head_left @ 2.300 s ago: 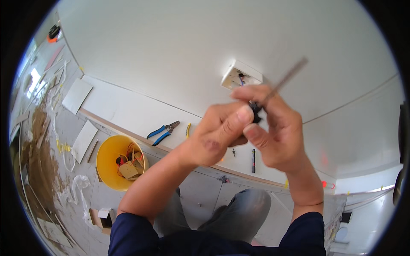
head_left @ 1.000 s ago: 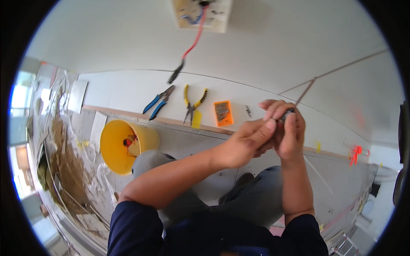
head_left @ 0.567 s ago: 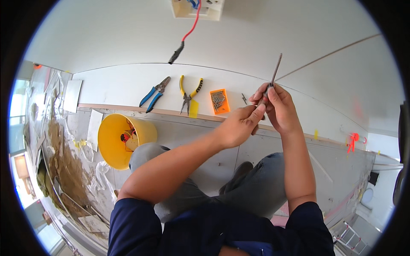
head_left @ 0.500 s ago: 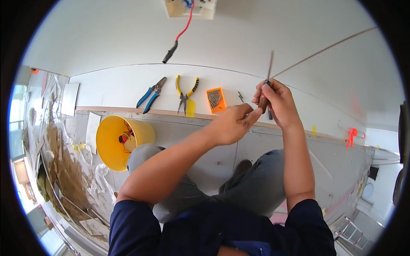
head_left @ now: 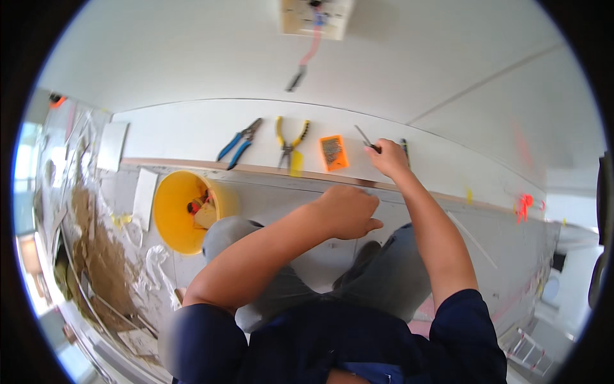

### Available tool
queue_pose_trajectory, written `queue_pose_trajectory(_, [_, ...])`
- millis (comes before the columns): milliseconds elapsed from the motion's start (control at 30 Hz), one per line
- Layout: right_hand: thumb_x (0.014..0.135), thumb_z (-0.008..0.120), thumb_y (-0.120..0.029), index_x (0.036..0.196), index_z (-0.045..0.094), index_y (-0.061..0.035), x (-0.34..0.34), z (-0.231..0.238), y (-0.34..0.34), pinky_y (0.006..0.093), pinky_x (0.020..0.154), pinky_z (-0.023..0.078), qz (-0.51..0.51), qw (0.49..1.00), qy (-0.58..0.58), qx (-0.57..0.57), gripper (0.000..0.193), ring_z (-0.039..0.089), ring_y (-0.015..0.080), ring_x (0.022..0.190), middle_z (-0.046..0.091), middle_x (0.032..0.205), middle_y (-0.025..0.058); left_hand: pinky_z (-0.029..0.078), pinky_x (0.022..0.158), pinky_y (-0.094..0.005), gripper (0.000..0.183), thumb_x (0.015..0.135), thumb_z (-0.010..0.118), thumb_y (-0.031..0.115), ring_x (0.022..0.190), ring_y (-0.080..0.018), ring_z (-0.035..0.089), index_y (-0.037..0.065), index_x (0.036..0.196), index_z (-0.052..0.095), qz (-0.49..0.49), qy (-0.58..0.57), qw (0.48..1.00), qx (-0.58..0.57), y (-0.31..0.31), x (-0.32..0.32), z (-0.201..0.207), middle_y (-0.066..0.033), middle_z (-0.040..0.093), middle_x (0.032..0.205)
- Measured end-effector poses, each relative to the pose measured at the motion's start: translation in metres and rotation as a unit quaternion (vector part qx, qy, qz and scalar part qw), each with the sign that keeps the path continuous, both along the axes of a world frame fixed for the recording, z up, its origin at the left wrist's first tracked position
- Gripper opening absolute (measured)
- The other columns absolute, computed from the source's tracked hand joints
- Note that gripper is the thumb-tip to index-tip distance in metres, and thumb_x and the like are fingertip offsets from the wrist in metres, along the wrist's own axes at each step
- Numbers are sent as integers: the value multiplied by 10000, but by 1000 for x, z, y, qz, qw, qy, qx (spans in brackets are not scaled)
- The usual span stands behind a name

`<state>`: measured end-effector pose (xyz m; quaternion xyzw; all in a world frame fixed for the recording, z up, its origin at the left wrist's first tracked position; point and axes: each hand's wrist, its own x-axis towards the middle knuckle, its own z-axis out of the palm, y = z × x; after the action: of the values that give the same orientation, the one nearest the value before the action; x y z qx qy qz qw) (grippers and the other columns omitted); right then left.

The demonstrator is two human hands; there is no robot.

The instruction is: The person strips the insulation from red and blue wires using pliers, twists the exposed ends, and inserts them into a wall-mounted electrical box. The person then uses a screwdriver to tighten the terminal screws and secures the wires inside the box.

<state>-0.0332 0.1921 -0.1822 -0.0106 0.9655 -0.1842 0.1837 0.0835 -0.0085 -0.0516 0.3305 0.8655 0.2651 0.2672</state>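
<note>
In my right hand point(head_left: 390, 159), over the white ledge, is a screwdriver point(head_left: 366, 138) with a dark handle, its thin shaft pointing up and left; the fingers are closed round the handle. My left hand point(head_left: 345, 212) hovers above my lap in front of the ledge, back of the hand up. Its thumb stands apart from the fingers, and nothing shows in the gap; blur hides the palm side. Just left of the right hand sits an orange box of screws point(head_left: 333, 152). A slim dark tool point(head_left: 405, 148) lies beyond the right hand, partly hidden.
Yellow-handled pliers point(head_left: 289, 141) and blue-handled wire strippers point(head_left: 240, 144) lie on the ledge point(head_left: 185, 131). A yellow bucket point(head_left: 225, 203) stands on the floor to the left. Above, a red wire with a black end point(head_left: 297, 78) hangs from a white wall box point(head_left: 313, 27).
My hands have come apart: the left has drawn back toward my lap. The right has lowered to the ledge, and the screwdriver shaft has tipped leftward. The head view has shifted a little.
</note>
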Motion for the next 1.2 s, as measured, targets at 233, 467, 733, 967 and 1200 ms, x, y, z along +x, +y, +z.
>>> queue_pose_trajectory(233, [956, 734, -439, 966, 718, -74, 3, -38, -22, 493, 766, 596, 55, 985, 118, 108, 366, 736, 351, 968, 736, 1027, 136, 544, 948, -485, 512, 1055, 617, 510, 1074, -373, 725, 41, 1245, 689, 180, -35, 979, -93, -100, -11, 44, -186, 771, 1082])
queue_pose_trajectory(467, [956, 735, -451, 1033, 672, -71, 10, -26, -41, 492, 738, 604, 59, 982, 146, 103, 393, 729, 358, 947, 677, 1055, 139, 488, 1100, -490, 649, 983, 727, 509, 1352, -392, 560, 18, 1385, 589, 421, 59, 874, -234, -233, -17, -80, -207, 599, 1413])
queue_pose_trajectory(733, [986, 725, -307, 1048, 671, -85, -3, 76, -53, 466, 774, 567, 66, 935, 337, -87, 236, 702, 337, 962, 656, 1069, 103, 470, 1119, -481, 633, 883, 854, 406, 1352, -348, 559, 37, 1340, 617, 390, 23, 876, -283, -235, -41, -115, -165, 595, 1371])
queue_pose_trajectory(967, [918, 796, -45, 1095, 745, -60, -6, 239, -96, 269, 597, 469, 202, 820, 482, -233, 185, 617, 152, 823, 677, 1091, 33, 551, 1043, -421, 664, 788, 893, 281, 1237, -367, 630, -30, 1286, 582, 451, 19, 872, -190, -245, -45, -105, -204, 601, 1307])
queue_pose_trajectory(1200, [927, 761, 19, 1124, 740, -60, -36, 259, -136, 329, 723, 594, 348, 738, 517, -259, 214, 697, 210, 930, 741, 1079, 53, 586, 870, -400, 523, 808, 785, 159, 967, -295, 702, -50, 1251, 600, 594, -123, 749, 266, -254, -4, -65, -150, 673, 1032])
